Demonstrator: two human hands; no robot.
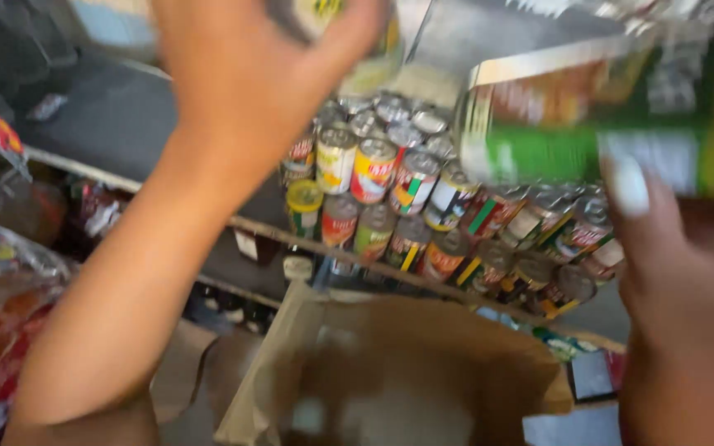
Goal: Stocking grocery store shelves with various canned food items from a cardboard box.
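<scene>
**Two cans up by the shelf**

My left hand (249,74) is up high. Its fingers are curled around a small round tin can with a yellow label (357,37). The can is blurry and partly out of the picture at the top. My right hand (671,272) is lower, on the other side. It holds up a big shiny tin can with a green and red label (597,124). My thumb with its pale nail presses on the front of the can. This can is tipped on its side, and it is blurry too.

Between my hands, farther back, many small tin cans with bright labels (423,215) stand packed in rows on a dark shelf (126,124). Some are stacked on top of others. Under my arms sits an open brown cardboard box (406,372). On the left side hang shiny snack bags in red and orange (2,347).
</scene>
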